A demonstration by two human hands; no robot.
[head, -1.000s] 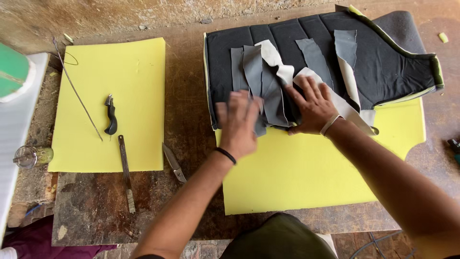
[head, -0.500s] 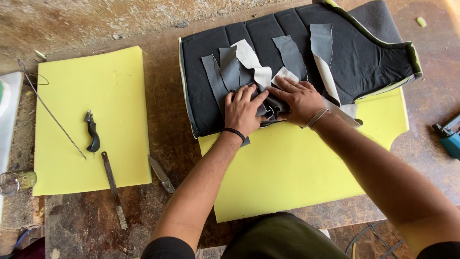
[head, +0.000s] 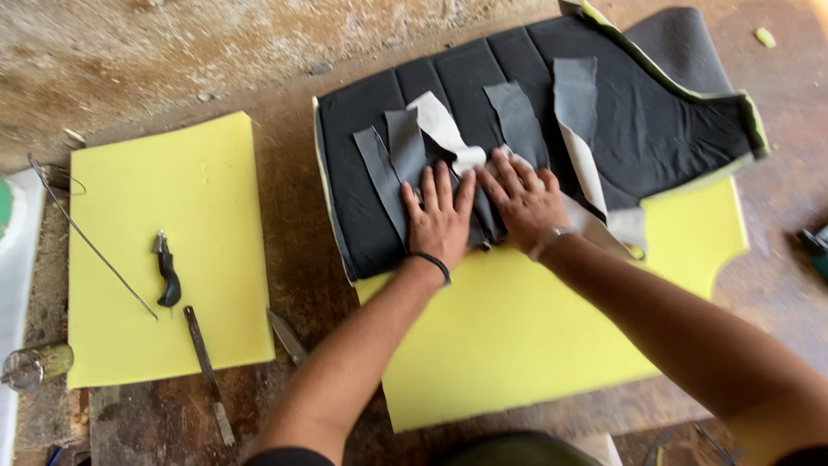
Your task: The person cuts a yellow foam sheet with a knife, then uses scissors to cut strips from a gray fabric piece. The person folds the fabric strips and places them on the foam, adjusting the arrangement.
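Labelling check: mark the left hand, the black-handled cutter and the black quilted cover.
left hand (head: 440, 220), head view, on the back of the hand.
black-handled cutter (head: 167, 280), head view, on its handle.
black quilted cover (head: 655, 112), head view, on a bare right-hand panel.

Bright, even daylight, soft shadows, slight motion blur, wide-angle bending at edges.

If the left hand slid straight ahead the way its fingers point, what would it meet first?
Probably the white fabric strip, lying just beyond the left hand fingertips on the black quilted cover; the grey strips overlap there.
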